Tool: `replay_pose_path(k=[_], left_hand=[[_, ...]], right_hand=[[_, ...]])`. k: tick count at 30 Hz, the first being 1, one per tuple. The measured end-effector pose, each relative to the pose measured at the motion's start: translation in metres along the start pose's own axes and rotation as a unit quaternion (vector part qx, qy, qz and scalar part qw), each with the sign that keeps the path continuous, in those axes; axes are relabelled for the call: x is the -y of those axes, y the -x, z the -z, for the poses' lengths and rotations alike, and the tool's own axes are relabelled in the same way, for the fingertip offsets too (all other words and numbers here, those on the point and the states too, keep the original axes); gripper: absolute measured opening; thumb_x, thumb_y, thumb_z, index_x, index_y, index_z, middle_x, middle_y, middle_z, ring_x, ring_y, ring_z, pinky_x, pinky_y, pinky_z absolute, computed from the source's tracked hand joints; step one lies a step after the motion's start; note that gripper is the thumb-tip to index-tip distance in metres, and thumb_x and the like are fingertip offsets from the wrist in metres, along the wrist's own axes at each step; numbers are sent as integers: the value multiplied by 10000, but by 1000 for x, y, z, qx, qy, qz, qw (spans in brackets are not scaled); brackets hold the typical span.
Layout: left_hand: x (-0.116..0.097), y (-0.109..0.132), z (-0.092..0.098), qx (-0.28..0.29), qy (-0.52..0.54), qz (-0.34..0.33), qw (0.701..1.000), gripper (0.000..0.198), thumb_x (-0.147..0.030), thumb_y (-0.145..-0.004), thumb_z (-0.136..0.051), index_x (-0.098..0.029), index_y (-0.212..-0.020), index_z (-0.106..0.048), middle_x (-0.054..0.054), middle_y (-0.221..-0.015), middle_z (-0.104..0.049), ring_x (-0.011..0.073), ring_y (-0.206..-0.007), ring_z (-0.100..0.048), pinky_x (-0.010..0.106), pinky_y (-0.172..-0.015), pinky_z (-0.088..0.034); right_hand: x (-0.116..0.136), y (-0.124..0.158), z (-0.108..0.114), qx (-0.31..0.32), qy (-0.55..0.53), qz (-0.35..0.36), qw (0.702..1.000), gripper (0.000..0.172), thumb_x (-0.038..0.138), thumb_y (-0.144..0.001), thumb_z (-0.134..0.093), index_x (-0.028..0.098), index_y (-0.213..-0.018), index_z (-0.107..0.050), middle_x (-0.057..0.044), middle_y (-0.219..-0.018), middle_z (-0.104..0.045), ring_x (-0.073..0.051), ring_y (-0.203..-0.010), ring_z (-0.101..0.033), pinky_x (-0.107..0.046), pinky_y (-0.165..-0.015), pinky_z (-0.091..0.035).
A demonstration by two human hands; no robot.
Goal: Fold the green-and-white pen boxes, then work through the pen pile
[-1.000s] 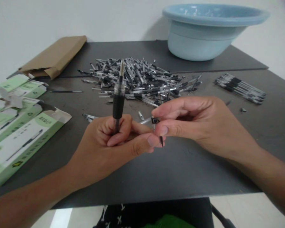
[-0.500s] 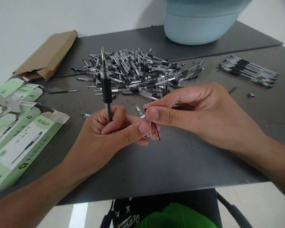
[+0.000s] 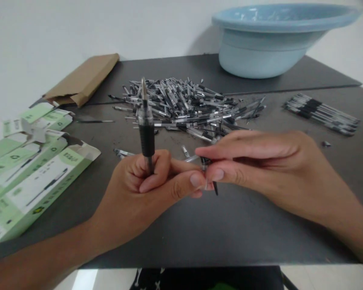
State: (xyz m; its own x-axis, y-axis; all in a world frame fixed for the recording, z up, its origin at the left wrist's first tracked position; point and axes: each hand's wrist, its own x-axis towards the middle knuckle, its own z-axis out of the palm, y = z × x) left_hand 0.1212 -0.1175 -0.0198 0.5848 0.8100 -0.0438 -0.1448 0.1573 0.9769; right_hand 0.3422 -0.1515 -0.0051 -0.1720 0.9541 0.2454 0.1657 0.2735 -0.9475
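My left hand (image 3: 157,185) is closed, its curled fingers gripping a clear gel pen (image 3: 147,139) with a black grip. The pen stands upright, metal tip upward. The thumb and fingertips of that hand reach to a small clear-and-black pen cap (image 3: 205,162), partly hidden. My right hand (image 3: 260,165) pinches this cap between thumb and forefinger, and its dark clip (image 3: 215,188) pokes out below. The fingertips of both hands meet there, above the near part of the table. Just behind them lie loose clear pen parts (image 3: 185,151).
A large heap of pens and pen parts (image 3: 181,100) lies mid-table. To the right is a neat row of assembled pens (image 3: 320,112) with a small loose piece (image 3: 326,143) nearby. Green-white pen boxes (image 3: 45,189) and a brown paper bag (image 3: 84,76) are left. A blue basin (image 3: 260,52) stands behind.
The view has tilted up, showing more of the basin. My right fingers have shifted on the cap, with the forefinger now on its top. The left hand keeps hold of the upright pen.
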Motion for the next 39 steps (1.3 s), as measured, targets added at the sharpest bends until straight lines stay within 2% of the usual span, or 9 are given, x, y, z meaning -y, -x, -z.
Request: replay_pose_path(k=[4, 7, 13, 18, 23, 26, 28, 34, 39], left_hand=[[-3, 3, -3, 9, -5, -13, 1000, 653, -162, -944, -815, -164, -581, -273, -69, -843, -849, 87, -794, -808, 134, -759, -658], [-7, 4, -5, 12, -18, -18, 1000, 639, -154, -943, -805, -155, -571, -286, -83, -846, -853, 86, -810, -815, 126, -771, -653], [-9, 6, -6, 22, -42, -40, 998, 588, -130, -941, -778, -153, -555, -335, -95, -850, -853, 84, -811, -820, 112, -760, -655], [-8, 7, -6, 13, -33, -36, 999, 589, -108, -932, -779, -147, -548, -334, -102, -876, -856, 79, -806, -818, 109, -756, -659], [-6, 6, -6, 11, -34, -55, 998, 604, -82, -932, -762, -155, -558, -293, -93, -863, -851, 86, -820, -825, 110, -770, -663], [-5, 5, -5, 1, -46, -70, 996, 592, -81, -937, -755, -154, -558, -305, -100, -866, -850, 79, -817, -825, 96, -778, -655], [-5, 4, -5, -4, -58, -72, 996, 583, -99, -931, -771, -160, -552, -333, -92, -864, -851, 86, -801, -825, 98, -762, -657], [-7, 5, -5, -10, -55, -56, 997, 606, -137, -920, -772, -177, -553, -292, -81, -873, -858, 120, -845, -839, 96, -740, -650], [-7, 4, -3, -17, -71, -48, 996, 619, -179, -898, -794, -196, -555, -279, -57, -794, -837, 159, -835, -843, 137, -709, -660]], right_hand=[[4, 2, 4, 8, 75, 65, 995, 247, 274, -889, -886, 310, -1133, -877, -27, -967, -852, -146, -789, -786, -220, -628, -653], [5, 3, 6, 7, 88, 96, 991, 262, 268, -878, -899, 292, -1138, -876, -37, -934, -856, -147, -762, -779, -220, -584, -630], [3, 5, 3, 14, 3, 89, 996, 311, 205, -800, -954, 247, -1098, -876, -24, -858, -857, -159, -720, -798, -238, -582, -650], [1, 5, -1, -4, -18, 143, 990, 287, 136, -788, -947, 207, -1055, -870, -29, -874, -862, -167, -734, -807, -277, -650, -689], [2, 9, 0, -38, 130, 211, 968, 146, 231, -836, -930, 227, -958, -849, 24, -812, -837, -148, -696, -766, -338, -716, -675], [4, 15, 1, -50, 271, 224, 935, 94, 353, -922, -853, 280, -982, -850, 28, -869, -841, -161, -750, -766, -362, -738, -670], [6, 18, 2, -50, 322, 235, 916, 123, 386, -987, -780, 300, -1034, -854, 22, -904, -847, -168, -758, -753, -354, -707, -663], [13, 22, 2, -56, 390, 233, 889, 227, 450, -1045, -667, 338, -982, -855, 22, -885, -840, -176, -737, -735, -332, -616, -633], [11, 22, 6, -25, 387, 230, 892, 157, 475, -1002, -729, 350, -1037, -816, 43, -941, -845, -169, -797, -759, -348, -705, -639]])
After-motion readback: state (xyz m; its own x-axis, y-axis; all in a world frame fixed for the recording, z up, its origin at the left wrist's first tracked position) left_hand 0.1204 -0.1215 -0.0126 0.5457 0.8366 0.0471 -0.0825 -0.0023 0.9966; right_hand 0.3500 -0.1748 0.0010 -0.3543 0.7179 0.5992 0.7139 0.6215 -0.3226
